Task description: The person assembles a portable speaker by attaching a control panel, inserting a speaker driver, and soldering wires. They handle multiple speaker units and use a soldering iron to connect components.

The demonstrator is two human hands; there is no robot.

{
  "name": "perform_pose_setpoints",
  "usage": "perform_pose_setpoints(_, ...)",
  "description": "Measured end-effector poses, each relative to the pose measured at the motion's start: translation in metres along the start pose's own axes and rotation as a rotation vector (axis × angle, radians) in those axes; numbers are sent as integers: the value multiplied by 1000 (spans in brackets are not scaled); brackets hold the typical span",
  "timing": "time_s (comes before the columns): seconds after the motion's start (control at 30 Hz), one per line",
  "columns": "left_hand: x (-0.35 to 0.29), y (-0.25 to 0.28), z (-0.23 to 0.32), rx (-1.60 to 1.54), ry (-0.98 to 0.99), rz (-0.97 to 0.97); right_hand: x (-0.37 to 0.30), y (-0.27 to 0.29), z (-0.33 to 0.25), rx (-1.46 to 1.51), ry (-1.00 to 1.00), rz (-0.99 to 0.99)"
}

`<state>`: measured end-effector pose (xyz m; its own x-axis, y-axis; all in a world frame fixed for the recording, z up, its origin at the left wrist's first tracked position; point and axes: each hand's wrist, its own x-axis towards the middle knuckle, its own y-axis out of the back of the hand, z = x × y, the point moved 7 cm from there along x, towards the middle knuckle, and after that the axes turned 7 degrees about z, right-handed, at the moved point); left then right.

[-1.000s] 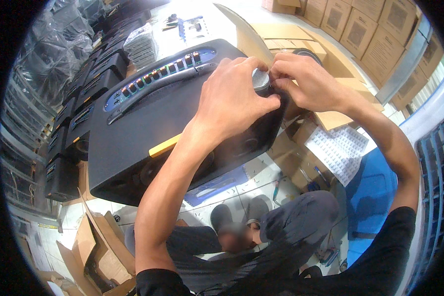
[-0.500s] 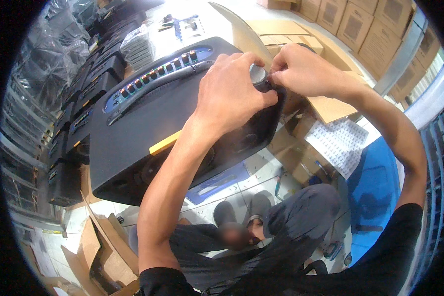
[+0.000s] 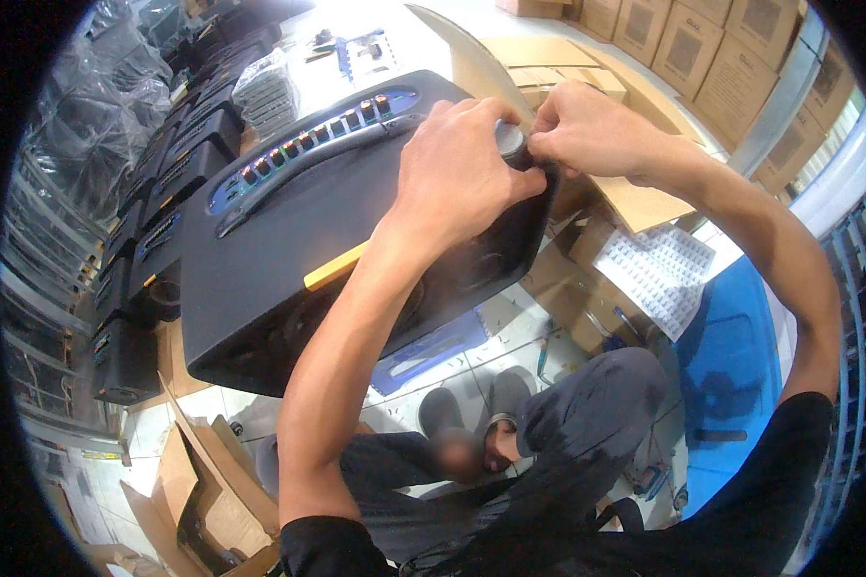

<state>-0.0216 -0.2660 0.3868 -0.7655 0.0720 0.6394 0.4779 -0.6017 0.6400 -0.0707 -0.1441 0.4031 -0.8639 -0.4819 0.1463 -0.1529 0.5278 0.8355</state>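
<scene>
Left hand [image 3: 460, 162] is curled round a grey-topped round piece [image 3: 510, 139], thumb and fingers parted by its width, over the speaker's [image 3: 279, 226] right end. Can't tell if the piece touches the speaker, since the hand hides most of its side. Right hand [image 3: 597, 135] has its fingertips bunched right beside it; no idea what's pinched in there, if anything. Left forearm cuts off one end of the yellow strip [image 3: 335, 267], and the speaker's front is mostly dark. Cardboard [image 3: 649, 197] sits close past the right edge; scrap-strewn floor [image 3: 498, 351] shows below the front.
</scene>
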Motion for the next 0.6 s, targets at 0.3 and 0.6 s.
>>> perform_pose_setpoints(0.3,1,-2,-1,-10,-29,-9,1,-5,1,-164,102,54)
perform_pose_setpoints(0.6,0,0,-2,-1,-50,2,-4,-4,9,-39,114,82)
